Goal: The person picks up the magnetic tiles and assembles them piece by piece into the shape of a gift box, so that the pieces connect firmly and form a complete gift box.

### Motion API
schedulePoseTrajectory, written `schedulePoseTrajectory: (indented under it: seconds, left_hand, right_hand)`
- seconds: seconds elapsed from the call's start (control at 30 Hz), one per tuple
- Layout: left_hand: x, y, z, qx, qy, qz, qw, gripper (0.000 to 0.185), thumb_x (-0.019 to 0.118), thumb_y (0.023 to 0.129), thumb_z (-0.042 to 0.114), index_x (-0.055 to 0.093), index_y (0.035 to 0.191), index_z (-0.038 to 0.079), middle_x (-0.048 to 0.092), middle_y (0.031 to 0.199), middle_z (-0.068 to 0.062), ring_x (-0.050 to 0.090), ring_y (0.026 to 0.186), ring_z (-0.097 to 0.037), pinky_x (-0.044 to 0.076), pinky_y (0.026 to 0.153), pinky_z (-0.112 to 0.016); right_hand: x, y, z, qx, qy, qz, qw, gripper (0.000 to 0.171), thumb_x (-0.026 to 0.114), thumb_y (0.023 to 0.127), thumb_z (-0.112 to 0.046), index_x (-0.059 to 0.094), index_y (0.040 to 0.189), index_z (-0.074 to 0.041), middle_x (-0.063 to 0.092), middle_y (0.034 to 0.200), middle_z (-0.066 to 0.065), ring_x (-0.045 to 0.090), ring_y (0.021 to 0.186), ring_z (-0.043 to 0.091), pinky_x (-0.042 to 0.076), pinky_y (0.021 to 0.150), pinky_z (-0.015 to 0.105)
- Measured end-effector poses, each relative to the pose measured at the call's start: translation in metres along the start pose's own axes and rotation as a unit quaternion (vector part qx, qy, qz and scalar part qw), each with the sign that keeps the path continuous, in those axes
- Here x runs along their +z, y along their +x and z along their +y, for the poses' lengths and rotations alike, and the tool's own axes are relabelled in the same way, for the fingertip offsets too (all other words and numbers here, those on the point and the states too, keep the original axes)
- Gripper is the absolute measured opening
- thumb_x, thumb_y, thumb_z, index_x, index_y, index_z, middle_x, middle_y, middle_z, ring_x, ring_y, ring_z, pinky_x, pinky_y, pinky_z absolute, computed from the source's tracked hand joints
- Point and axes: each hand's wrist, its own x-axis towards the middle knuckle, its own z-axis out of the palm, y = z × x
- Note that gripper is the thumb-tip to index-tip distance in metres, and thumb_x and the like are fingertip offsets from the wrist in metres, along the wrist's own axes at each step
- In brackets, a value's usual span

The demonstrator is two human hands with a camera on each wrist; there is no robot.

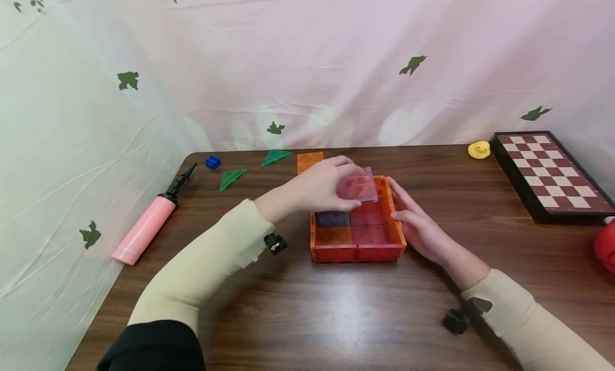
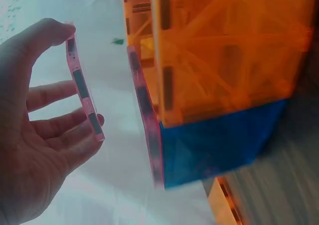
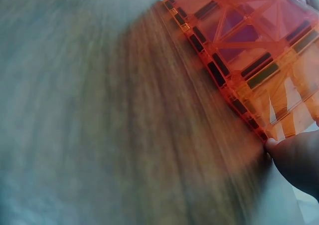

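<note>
My left hand pinches a pink see-through magnetic tile by its edges, thumb on one side and fingers on the other. That tile is held above the far part of an open box built of magnetic tiles, with orange and red walls. Inside the box a dark tile shows at the left. A blue panel of the build appears in the left wrist view. My right hand rests against the box's right wall, fingers extended along it, thumb touching its edge.
An orange tile and two green triangle tiles lie behind and left of the box, near a blue block. A pink hand pump lies far left. Right are a rubber duck, a checkerboard and a red object.
</note>
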Motion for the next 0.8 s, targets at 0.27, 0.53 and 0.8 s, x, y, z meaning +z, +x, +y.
schedulePoseTrajectory:
  seconds: [0.27,0.53,0.8]
  left_hand:
    - [0.011,0.034,0.011,0.004,0.021,-0.044,0.9988,0.067,0.076,0.088,0.044,0.057,0.141,0.007,0.058,0.128,-0.008,0.057,0.106,-0.016,0.049,0.092,-0.027]
    - [0.019,0.046,0.011,0.013,0.070,-0.067,0.9952,0.066,0.076,0.088,0.044,0.057,0.138,0.005,0.058,0.119,-0.008,0.057,0.100,-0.017,0.047,0.087,-0.025]
    - [0.023,0.050,0.007,0.016,0.084,-0.076,0.9935,0.070,0.075,0.089,0.046,0.054,0.142,0.005,0.057,0.126,-0.008,0.055,0.107,-0.019,0.046,0.092,-0.025]
  right_hand:
    - [0.001,0.002,0.004,-0.008,-0.010,-0.002,1.000,0.075,0.037,0.103,-0.006,0.005,0.165,-0.033,-0.001,0.170,0.005,0.013,0.149,0.031,0.040,0.109,0.030]
    - [0.000,0.001,0.004,-0.012,-0.016,0.001,1.000,0.076,0.036,0.102,-0.005,0.005,0.166,-0.032,-0.002,0.170,0.004,0.009,0.151,0.032,0.039,0.109,0.029]
    - [-0.002,0.001,0.005,-0.015,-0.012,-0.001,1.000,0.076,0.036,0.102,-0.004,0.005,0.165,-0.033,-0.001,0.170,0.004,0.009,0.151,0.032,0.038,0.110,0.028]
